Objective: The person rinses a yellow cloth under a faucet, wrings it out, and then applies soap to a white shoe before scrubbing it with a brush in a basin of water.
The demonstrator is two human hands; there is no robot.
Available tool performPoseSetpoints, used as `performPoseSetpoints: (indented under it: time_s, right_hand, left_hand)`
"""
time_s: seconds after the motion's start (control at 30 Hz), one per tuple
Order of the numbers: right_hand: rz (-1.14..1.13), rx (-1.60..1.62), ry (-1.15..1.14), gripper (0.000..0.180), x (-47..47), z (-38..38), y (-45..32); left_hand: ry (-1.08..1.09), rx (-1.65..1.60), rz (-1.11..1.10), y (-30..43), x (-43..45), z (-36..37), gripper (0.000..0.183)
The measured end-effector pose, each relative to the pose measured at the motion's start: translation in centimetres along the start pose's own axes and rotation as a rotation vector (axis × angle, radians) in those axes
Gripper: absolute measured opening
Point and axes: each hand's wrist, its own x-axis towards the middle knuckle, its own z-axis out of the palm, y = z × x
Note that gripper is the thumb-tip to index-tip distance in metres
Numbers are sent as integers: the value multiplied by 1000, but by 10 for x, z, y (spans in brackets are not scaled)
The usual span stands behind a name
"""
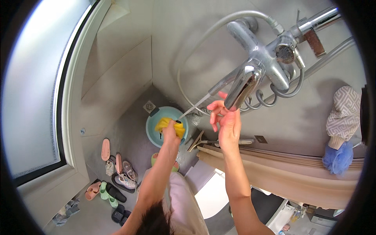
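My left hand (169, 129) grips a wet-looking yellow cloth (163, 123) with dark trim inside a light blue plastic basin (149, 133) on the floor. Part of the cloth is hidden behind my hand. A stream of water (195, 105) runs from the spout (223, 83) of a chrome shower mixer tap (258, 55) down to the basin's right side. Up at the tap, my right hand (227, 123) is wet, its fingers loosely curled and apart. It touches the lower end of the tap lever (245, 82) without wrapping around it.
A floor drain (149, 106) lies behind the basin. Several shoes and slippers (124, 180) stand at left by the frosted-glass door (35, 88). A squeegee (196, 141) and a folded tan curtain or panel (279, 173) are at right. A patterned mitt (343, 111) and blue bath puff (337, 158) hang there.
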Motion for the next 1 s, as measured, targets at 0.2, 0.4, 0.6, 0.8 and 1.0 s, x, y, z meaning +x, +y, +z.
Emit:
performPoseSetpoints:
  time_s: [0.2, 0.4, 0.6, 0.8, 1.0]
  right_hand:
    - [-70, -57, 51, 30, 27, 14, -14]
    - [-145, -60, 90, 31, 34, 10, -7]
    - [-167, -88, 115, 36, 33, 8, -2]
    - [-186, -102, 142, 37, 34, 8, -1]
    - [-192, -174, 168, 34, 33, 7, -2]
  left_hand:
    - [-38, -32, -79, -5, -5, -1, 27]
    - [-62, -3, -72, -11, -10, 6, 25]
    - [-48, 20, 39, -8, -12, 13, 26]
    - [-34, 29, 21, -1, -19, 18, 34]
    - [-39, 24, 50, -4, -21, 15, 37]
